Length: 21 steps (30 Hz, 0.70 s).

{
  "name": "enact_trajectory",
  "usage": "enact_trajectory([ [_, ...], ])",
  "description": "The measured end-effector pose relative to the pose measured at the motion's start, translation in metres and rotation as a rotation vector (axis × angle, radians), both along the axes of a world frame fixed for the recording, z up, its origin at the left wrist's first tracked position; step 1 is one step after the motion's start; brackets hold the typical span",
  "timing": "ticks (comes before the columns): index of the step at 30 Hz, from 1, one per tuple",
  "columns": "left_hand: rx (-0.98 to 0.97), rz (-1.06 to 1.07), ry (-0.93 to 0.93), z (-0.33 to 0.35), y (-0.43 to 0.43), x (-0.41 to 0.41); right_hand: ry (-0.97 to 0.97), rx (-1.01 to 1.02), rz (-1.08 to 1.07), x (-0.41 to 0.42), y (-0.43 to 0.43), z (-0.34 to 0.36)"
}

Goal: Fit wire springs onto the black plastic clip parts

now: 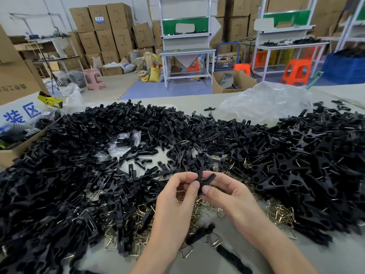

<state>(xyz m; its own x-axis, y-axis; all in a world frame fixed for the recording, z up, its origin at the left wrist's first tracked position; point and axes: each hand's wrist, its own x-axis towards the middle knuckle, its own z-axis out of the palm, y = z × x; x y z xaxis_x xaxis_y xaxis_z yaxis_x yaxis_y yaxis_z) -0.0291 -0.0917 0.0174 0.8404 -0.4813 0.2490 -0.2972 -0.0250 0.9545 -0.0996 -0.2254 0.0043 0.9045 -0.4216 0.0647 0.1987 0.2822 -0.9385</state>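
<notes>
At the left edge, an open cardboard box (8, 155) holds dark ribbed pieces. A small clear bag (126, 142) in the pile of black clip parts (59, 175) holds a few more. Above the wire springs (138, 216), the left hand (177, 192) and right hand (225, 192) both pinch one held clip (204, 179). Far right, a blue crate (343, 70) is heaped with black pieces.
</notes>
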Motion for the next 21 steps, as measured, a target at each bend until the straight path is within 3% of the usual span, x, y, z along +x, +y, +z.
enact_trajectory([
  [6,0.07,-0.038,-0.015,-0.004,0.004,0.007,0.034,-0.082,-0.034,-0.002,-0.001,0.002],
  [11,0.14,-0.049,-0.237,-0.006,0.006,0.006,0.039,-0.162,-0.057,-0.003,0.0,0.005],
  [16,0.14,-0.068,-0.245,-0.004,0.011,0.007,0.03,-0.149,-0.026,-0.005,-0.001,0.004],
  [21,0.297,-0.022,-0.415,0.004,0.016,0.004,-0.01,-0.123,-0.011,-0.003,0.001,-0.001],
])
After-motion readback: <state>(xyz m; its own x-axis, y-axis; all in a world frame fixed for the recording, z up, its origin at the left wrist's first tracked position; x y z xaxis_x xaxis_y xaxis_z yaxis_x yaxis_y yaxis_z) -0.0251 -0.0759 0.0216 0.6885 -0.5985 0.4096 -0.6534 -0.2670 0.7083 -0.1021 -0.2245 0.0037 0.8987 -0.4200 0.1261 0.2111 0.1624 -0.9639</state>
